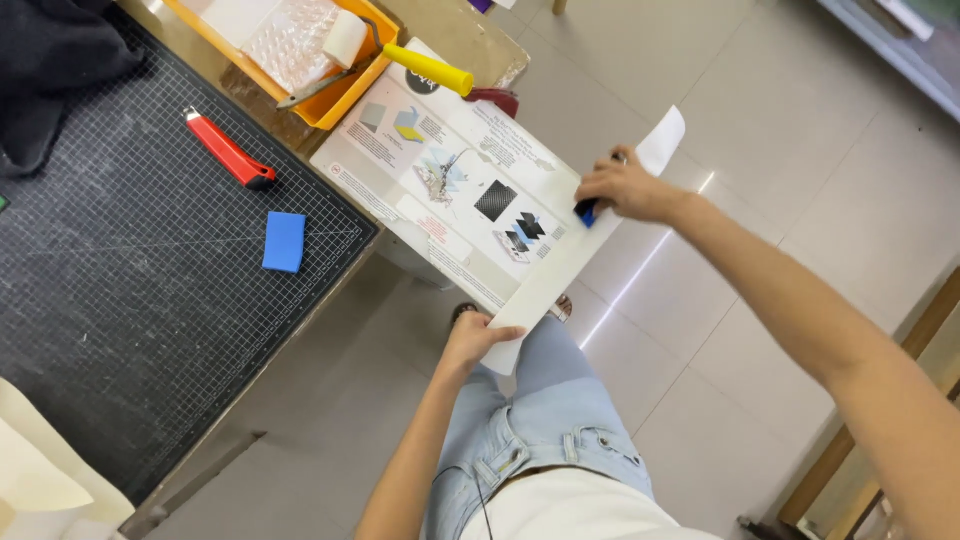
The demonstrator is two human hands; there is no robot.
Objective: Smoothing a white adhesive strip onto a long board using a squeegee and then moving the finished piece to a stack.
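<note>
A large printed sheet (470, 195) with pictures and text blocks hangs out over the floor from the table's corner. My left hand (478, 340) grips its near lower edge, thumb on top. My right hand (628, 186) pinches the far edge of the sheet together with a small dark blue object (587, 211); the sheet's white corner curls up behind that hand. My legs in light blue jeans (545, 420) are below.
A black gridded cutting mat (120, 300) covers the table, with a red utility knife (230, 150) and a blue rectangular block (285, 241) on it. An orange tray (330, 100) holds a yellow-handled paint roller (420, 65). Pale tiled floor lies right.
</note>
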